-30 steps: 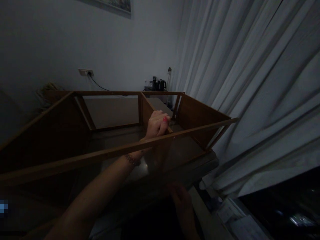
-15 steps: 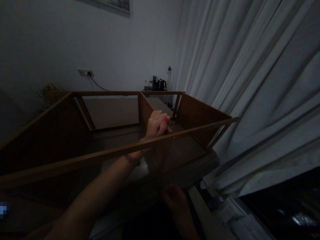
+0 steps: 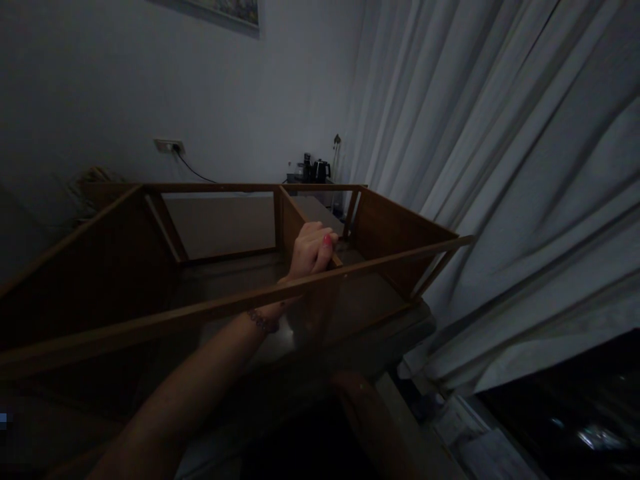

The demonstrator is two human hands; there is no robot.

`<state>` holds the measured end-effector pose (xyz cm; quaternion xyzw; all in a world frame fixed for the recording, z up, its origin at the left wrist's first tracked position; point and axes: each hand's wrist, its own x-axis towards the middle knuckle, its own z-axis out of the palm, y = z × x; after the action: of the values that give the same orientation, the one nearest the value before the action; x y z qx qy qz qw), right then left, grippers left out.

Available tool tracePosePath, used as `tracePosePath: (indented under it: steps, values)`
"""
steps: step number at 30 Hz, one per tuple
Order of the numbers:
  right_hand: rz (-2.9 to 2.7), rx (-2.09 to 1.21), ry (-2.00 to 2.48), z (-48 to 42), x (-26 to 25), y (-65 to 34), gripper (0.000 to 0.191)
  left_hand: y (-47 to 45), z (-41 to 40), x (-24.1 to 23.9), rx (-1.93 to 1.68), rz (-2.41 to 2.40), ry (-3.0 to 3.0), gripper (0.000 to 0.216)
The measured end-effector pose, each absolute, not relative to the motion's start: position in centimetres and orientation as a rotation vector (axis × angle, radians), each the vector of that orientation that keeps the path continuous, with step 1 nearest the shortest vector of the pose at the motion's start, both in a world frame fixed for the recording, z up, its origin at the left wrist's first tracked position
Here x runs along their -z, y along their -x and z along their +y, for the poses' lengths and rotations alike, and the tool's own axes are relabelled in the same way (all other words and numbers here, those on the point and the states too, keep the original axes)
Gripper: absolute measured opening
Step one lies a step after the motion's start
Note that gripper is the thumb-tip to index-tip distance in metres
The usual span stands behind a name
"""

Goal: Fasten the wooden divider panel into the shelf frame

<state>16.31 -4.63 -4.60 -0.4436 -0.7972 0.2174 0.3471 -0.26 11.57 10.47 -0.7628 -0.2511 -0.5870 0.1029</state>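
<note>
A brown wooden shelf frame (image 3: pixel 400 230) lies on its back on a glossy table (image 3: pixel 420 317) in a dim room. My left hand (image 3: pixel 313 250) reaches over the frame's near rail (image 3: pixel 200 310). Its fingers are wrapped round the top edge of the middle divider (image 3: pixel 290 217). My right hand (image 3: pixel 357 400) is low in the dark, beneath the table's near edge. Only a dim rounded shape of it shows, and its fingers cannot be made out.
Pale curtains (image 3: pixel 500 167) hang close on the right of the frame. Behind it stands a white wall with a socket and cable (image 3: pixel 170 145). A dark kettle (image 3: pixel 320 170) sits on a far stand. Papers or boxes (image 3: pixel 465 427) lie low on the right.
My left hand keeps its grip on the divider. My right hand has shifted a little lower and to the right in the dark. The view has barely moved.
</note>
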Motion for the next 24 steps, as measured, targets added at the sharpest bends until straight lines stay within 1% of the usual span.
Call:
tracePosePath:
  steps: [4, 7, 13, 15, 18, 21, 24]
  values:
    - [-1.913, -0.640, 1.228, -4.3, 5.1, -16.6, 0.025, 0.3, 11.5, -10.5, 1.734, -0.720, 2.244, 0.037]
    - [-1.845, -0.681, 1.190, -4.1, 5.7, -16.6, 0.020, 0.3, 11.6, -10.5, 1.726, -0.745, 2.257, 0.037]
    - [-1.619, -0.751, 1.196, -4.1, 5.1, -15.9, 0.011, 0.4, 11.7, -10.4, 1.719, -0.741, 2.272, 0.037]
    - [-1.490, -0.825, 1.266, -4.2, 5.0, -15.6, 0.012, 0.3, 11.7, -10.3, 1.721, -0.742, 2.259, 0.037]
    - [-1.372, -0.984, 1.334, -4.3, 5.2, -15.3, 0.019, 0.3, 11.9, -10.3, 1.718, -0.756, 2.245, 0.039]
    - [-1.312, -1.099, 1.315, -4.5, 5.2, -15.0, 0.021, 0.2, 12.0, -10.2, 1.718, -0.747, 2.236, 0.040]
    - [-1.271, -1.147, 1.286, -4.7, 4.8, -14.7, 0.021, 0.2, 11.8, -10.3, 1.732, -0.757, 2.222, 0.039]
